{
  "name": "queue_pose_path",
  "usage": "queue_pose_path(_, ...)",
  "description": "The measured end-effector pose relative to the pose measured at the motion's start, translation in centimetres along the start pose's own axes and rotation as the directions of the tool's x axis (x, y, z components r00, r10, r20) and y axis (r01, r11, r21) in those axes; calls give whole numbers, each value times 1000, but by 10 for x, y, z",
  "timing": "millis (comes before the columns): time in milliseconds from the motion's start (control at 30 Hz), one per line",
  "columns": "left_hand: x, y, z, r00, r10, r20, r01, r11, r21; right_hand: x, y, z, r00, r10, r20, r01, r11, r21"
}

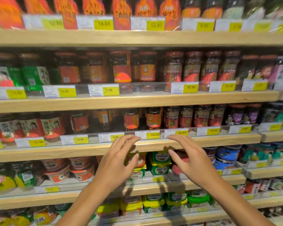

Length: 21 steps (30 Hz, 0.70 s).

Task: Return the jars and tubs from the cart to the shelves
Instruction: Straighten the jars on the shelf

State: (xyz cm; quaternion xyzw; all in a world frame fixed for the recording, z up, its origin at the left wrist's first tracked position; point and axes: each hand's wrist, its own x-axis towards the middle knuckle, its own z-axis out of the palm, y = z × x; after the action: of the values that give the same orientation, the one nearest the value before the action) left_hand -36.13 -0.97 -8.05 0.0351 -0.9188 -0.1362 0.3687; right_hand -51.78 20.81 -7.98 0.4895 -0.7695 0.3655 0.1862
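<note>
You are holding both hands up in front of the shelves and neither one is carrying anything. Your left hand (pixel 119 154) is spread with relaxed fingers, and your right hand (pixel 186 154) is doing the same at 3 o'clock from it, with a gap between them. Both are floating before the wooden shelf edge (pixel 72 152), just under the 12.90 price tag (pixel 147 135).

The jar with the orange label (pixel 153 119) is standing at 12 o'clock from your hands, behind the clear rail, next to a red-labelled jar (pixel 131 119) at its 9 o'clock. The green and yellow tubs (pixel 160 162) are sitting on the shelf below, partly hidden behind your fingers. The cart is not showing in this view, so I cannot tell what is remaining in it.

I think these are the risks. The jars look like glass and are standing close together, so a fingertip going over the rail could be knocking one against its neighbour. The picture is blurring at the edges, which suggests your head is moving; reaching while turning could be sending a hand into the stacked tubs and toppling them.
</note>
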Motion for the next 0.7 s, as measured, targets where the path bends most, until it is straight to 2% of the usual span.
queue_pose_path(167,26,6,-15,997,-56,-56,60,995,76,31,-1,-10,1000,-13,-5,13,1000,-17)
queue_pose_path(400,50,7,-16,959,-257,-118,268,960,85,77,6,-5,998,54,-29,-54,998,16)
queue_pose_path(567,70,-7,-9,889,-440,-124,454,883,122,95,6,7,980,201,7,-200,976,-90)
queue_pose_path(700,91,-9,-8,862,-497,-97,506,838,205,103,-2,20,962,273,3,-267,944,-192)
